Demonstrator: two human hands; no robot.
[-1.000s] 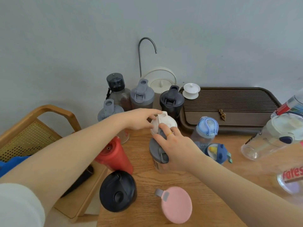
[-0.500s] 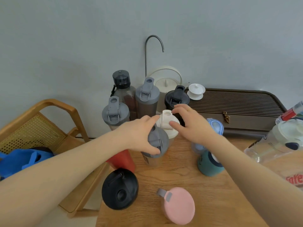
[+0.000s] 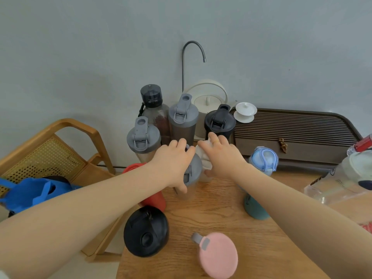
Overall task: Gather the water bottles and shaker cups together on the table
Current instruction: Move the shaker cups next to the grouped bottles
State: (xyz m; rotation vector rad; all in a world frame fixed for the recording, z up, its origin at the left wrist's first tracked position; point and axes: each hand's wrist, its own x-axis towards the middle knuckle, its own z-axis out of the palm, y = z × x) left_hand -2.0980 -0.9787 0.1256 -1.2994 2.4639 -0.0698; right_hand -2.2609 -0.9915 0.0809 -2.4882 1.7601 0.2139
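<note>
Both hands grasp touching cups: left hand (image 3: 171,164) grey-lidded shaker (image 3: 193,170), right hand (image 3: 223,156) white-lidded cup (image 3: 204,158).

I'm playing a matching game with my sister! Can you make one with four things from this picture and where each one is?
Things:
1. pink lid
2. blue bottle
3. red bottle
4. white teapot

Places:
A. at the back by the wall
B. partly under the left arm
C. nearest, at the front of the table
D. right of the right hand

Pairs: 1-C, 2-D, 3-B, 4-A
</note>
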